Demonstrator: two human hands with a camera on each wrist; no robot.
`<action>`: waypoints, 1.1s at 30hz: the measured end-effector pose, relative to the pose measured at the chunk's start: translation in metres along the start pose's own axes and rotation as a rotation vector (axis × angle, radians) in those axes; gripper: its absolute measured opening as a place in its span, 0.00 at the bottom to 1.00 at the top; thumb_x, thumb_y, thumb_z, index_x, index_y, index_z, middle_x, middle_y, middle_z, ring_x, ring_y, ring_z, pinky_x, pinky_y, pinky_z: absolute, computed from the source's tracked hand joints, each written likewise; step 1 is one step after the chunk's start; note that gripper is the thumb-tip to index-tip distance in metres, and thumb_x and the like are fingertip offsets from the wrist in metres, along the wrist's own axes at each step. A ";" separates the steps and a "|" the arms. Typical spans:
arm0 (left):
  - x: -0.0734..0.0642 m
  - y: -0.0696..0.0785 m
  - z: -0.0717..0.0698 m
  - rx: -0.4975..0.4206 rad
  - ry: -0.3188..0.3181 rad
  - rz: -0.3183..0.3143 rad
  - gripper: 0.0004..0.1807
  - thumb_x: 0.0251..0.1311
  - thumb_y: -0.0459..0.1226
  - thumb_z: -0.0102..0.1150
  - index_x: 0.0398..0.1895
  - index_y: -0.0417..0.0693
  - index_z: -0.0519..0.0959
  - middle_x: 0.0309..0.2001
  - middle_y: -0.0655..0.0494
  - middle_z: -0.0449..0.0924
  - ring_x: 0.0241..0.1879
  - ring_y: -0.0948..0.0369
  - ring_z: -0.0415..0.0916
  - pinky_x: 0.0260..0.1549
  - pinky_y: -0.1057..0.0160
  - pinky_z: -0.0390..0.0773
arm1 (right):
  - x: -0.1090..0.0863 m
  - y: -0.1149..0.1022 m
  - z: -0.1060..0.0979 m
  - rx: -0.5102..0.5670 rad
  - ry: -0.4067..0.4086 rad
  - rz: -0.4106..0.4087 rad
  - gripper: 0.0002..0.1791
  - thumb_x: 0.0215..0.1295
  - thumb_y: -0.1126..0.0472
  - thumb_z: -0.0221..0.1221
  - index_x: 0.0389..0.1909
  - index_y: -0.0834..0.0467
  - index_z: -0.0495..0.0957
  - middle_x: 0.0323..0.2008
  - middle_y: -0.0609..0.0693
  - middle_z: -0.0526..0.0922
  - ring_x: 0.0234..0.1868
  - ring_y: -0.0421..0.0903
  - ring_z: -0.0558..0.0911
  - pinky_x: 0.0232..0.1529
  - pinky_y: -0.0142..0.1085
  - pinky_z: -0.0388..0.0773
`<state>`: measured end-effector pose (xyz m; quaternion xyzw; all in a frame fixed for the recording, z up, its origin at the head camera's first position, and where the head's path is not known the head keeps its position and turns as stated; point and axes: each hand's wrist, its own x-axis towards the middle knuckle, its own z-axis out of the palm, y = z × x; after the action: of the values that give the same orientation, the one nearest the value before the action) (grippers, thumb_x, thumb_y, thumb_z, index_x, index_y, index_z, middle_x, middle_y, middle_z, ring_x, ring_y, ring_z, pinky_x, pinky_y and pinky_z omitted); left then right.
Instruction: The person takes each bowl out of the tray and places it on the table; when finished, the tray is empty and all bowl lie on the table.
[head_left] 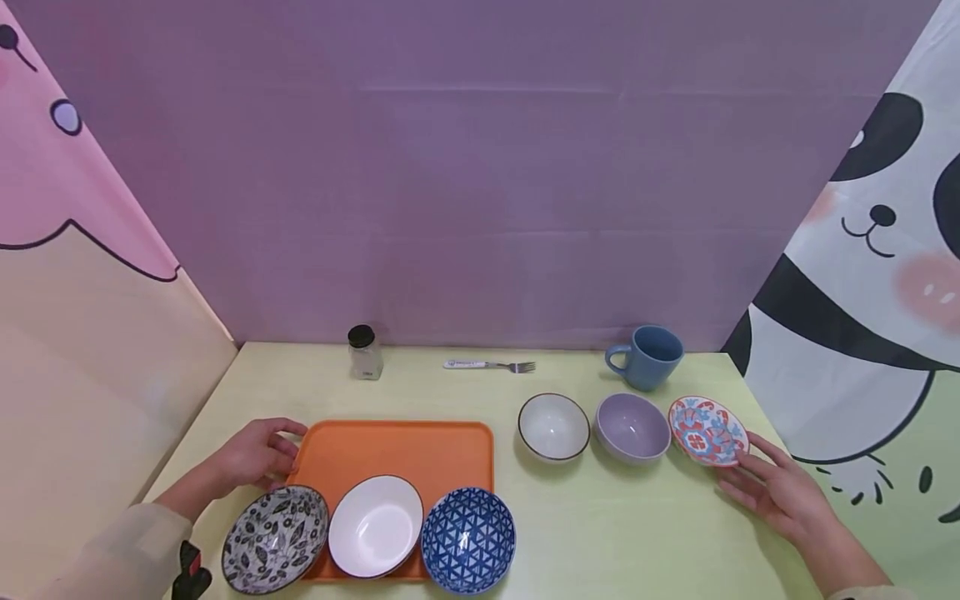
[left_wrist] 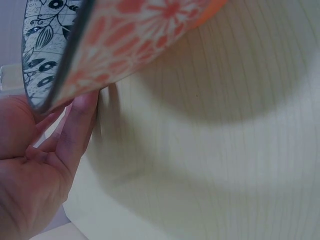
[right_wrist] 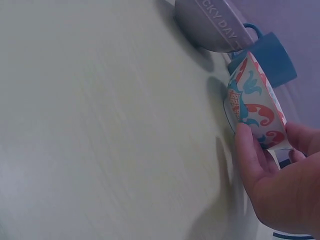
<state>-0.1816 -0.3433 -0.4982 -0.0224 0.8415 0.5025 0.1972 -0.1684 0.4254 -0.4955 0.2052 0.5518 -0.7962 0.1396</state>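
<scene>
At the right of the table, my right hand (head_left: 780, 492) holds a small bowl with a red-and-blue pattern (head_left: 705, 429). The thumb is at its rim and the fingers are against its outer side, as the right wrist view shows. On the left, my left hand (head_left: 258, 454) is at the left edge of an orange tray (head_left: 405, 442), fingers loosely bent by its far corner. Just in front of that hand is a black-and-white leaf-patterned bowl (head_left: 276, 540), whose outside shows red flowers (left_wrist: 135, 40). A white bowl (head_left: 377, 527) and a blue geometric-patterned bowl (head_left: 468, 540) stand in line with it, overlapping the tray's near side.
Left of the held bowl are a lilac bowl (head_left: 633, 428) and a cream bowl with a dark rim (head_left: 553, 427). A blue mug (head_left: 651, 358) stands behind them. Farther back lie a fork (head_left: 487, 365) and a black-lidded glass jar (head_left: 365, 354), before a purple backdrop (head_left: 487, 183).
</scene>
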 end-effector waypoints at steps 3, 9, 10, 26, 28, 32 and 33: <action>0.001 0.001 0.000 0.004 -0.005 0.004 0.30 0.61 0.23 0.58 0.68 0.29 0.65 0.41 0.41 0.78 0.33 0.51 0.81 0.29 0.52 0.87 | -0.003 -0.002 0.001 -0.063 0.043 -0.024 0.24 0.73 0.59 0.62 0.62 0.35 0.67 0.39 0.37 0.85 0.44 0.38 0.88 0.54 0.44 0.84; 0.001 0.002 0.001 0.011 0.005 -0.006 0.31 0.60 0.23 0.59 0.68 0.29 0.65 0.41 0.41 0.78 0.33 0.52 0.81 0.28 0.52 0.86 | -0.010 -0.010 0.001 -0.185 0.078 -0.060 0.17 0.71 0.59 0.64 0.54 0.38 0.72 0.37 0.34 0.87 0.42 0.34 0.88 0.51 0.39 0.86; 0.001 0.002 0.001 0.012 0.007 -0.008 0.31 0.60 0.23 0.59 0.68 0.29 0.65 0.40 0.41 0.78 0.33 0.52 0.81 0.28 0.52 0.86 | -0.011 -0.012 0.001 -0.215 0.080 -0.068 0.18 0.71 0.58 0.63 0.56 0.40 0.71 0.37 0.34 0.87 0.42 0.33 0.87 0.50 0.38 0.86; -0.001 0.003 0.001 0.031 0.015 -0.009 0.30 0.61 0.23 0.59 0.68 0.29 0.65 0.41 0.41 0.78 0.33 0.52 0.81 0.29 0.52 0.87 | -0.037 -0.040 0.011 -0.570 0.085 -0.288 0.13 0.70 0.55 0.65 0.47 0.33 0.77 0.39 0.25 0.82 0.41 0.25 0.83 0.42 0.31 0.85; 0.000 0.002 0.000 0.028 0.014 -0.006 0.30 0.61 0.23 0.59 0.68 0.29 0.65 0.41 0.41 0.78 0.33 0.52 0.81 0.29 0.52 0.86 | -0.040 -0.041 0.021 -0.611 0.084 -0.316 0.13 0.70 0.54 0.65 0.50 0.35 0.77 0.39 0.25 0.81 0.42 0.26 0.83 0.42 0.31 0.85; 0.000 -0.001 0.000 0.023 0.017 -0.002 0.30 0.61 0.23 0.59 0.68 0.29 0.65 0.41 0.41 0.78 0.33 0.52 0.81 0.29 0.52 0.86 | -0.046 -0.041 0.045 -0.648 0.059 -0.367 0.13 0.70 0.56 0.65 0.52 0.37 0.80 0.41 0.27 0.83 0.42 0.29 0.84 0.42 0.32 0.86; 0.000 -0.001 0.000 0.020 0.018 -0.001 0.30 0.61 0.23 0.59 0.68 0.29 0.66 0.41 0.41 0.78 0.33 0.52 0.81 0.29 0.52 0.86 | -0.048 -0.041 0.051 -0.644 0.046 -0.373 0.14 0.70 0.56 0.65 0.52 0.38 0.81 0.41 0.28 0.84 0.42 0.30 0.85 0.43 0.33 0.86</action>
<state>-0.1811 -0.3437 -0.4994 -0.0256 0.8483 0.4937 0.1899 -0.1538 0.3915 -0.4233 0.0646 0.8048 -0.5888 0.0371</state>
